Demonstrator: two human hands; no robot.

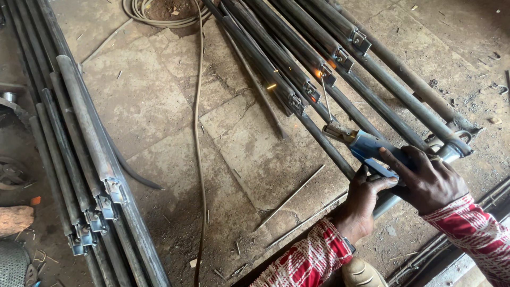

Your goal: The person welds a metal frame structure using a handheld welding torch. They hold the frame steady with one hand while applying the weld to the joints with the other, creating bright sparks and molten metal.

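Both hands close around a blue-handled electrode holder (366,146) at the lower right of the view. The right hand (430,180) wraps over the rear of the handle from above, fingers curled down around it; the left hand (364,204) comes up from below and grips the handle's underside, thumb pressed against the blue casing. The holder points up and to the left, away from both hands, and a thin welding rod (325,101) stands out of its metal clamp — the rod's far tip meets a glowing orange spot (322,69) on a bundle of dark steel pipes (276,53) that lie aslant on the stone floor (159,106). So the working end sits well ahead of the hands, up and left of them. Small square brackets (359,38) are fixed along those pipes. A second stack of pipes (79,133) with similar brackets lies at the left, well apart — a thin cable (197,133) runs down the floor between the two stacks. Both sleeves (467,228) are red and white patterned.
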